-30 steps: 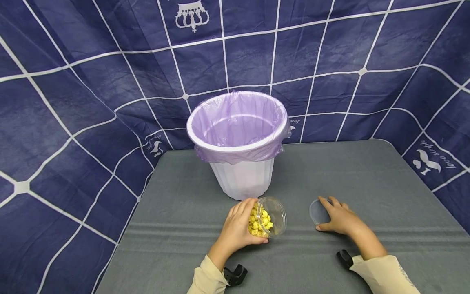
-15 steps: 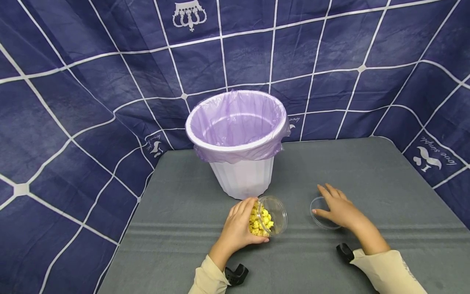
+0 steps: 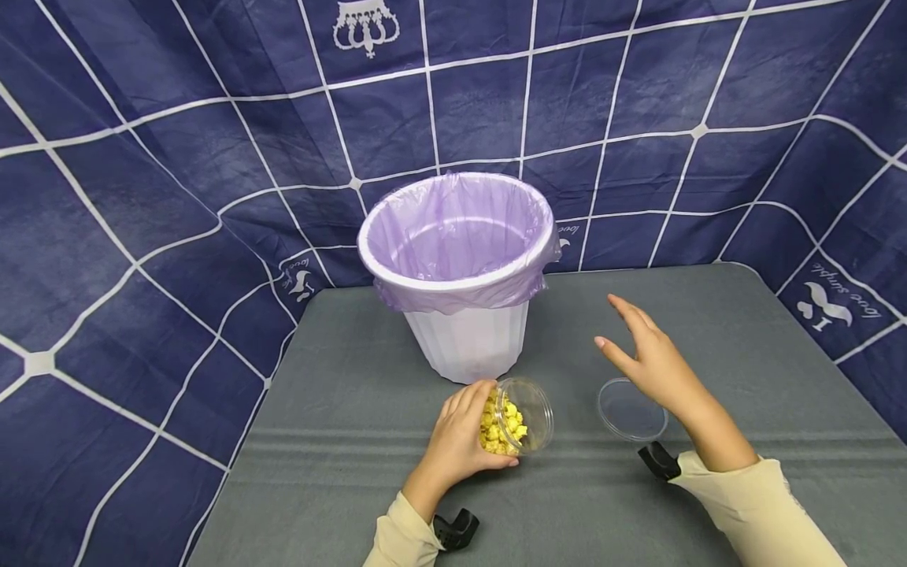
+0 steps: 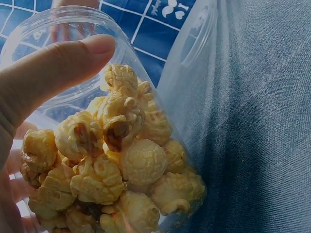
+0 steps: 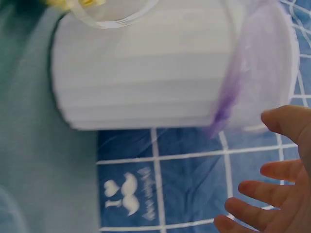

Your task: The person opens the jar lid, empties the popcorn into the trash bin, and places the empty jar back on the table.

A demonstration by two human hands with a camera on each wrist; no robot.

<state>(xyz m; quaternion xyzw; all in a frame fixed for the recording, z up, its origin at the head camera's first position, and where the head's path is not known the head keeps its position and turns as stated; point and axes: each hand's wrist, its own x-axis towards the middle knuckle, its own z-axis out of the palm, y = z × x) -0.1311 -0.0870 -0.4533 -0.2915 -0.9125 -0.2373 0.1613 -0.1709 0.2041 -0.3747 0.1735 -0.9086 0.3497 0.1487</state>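
Clear jar (image 3: 534, 417), part-filled with yellow popcorn (image 3: 513, 427), lies tipped on its side in the person's left hand (image 3: 457, 445), just in front of the bin. The cream left sleeve (image 3: 404, 537) rises from the near edge, with a black wrist device (image 3: 456, 531) beside it. From there the forearm runs forward and slightly to the right, back of the hand uppermost. That hand is clamped on the jar: the thumb lies along the near side, and the fingers curl over the far side. The popcorn gathers toward the palm, while the clear end points right. In the left wrist view the thumb crosses the jar wall above the popcorn, with fingertips showing behind.

Across the grey tabletop (image 3: 567, 504), a round transparent lid (image 3: 633, 409) lies flat, to the right of the jar and apart from it. Beyond the lid, the right hand (image 3: 645, 362) is raised, its cream sleeve (image 3: 758, 512) angling in from the lower right. Its thumb and fingers are spread apart, pointing forward and to the left.

Farther back stands a white bin (image 3: 471, 342), upright, lined with a purple bag (image 3: 468, 236) folded over its rim. Behind it hangs navy cloth (image 3: 609, 94) with white grid lines.
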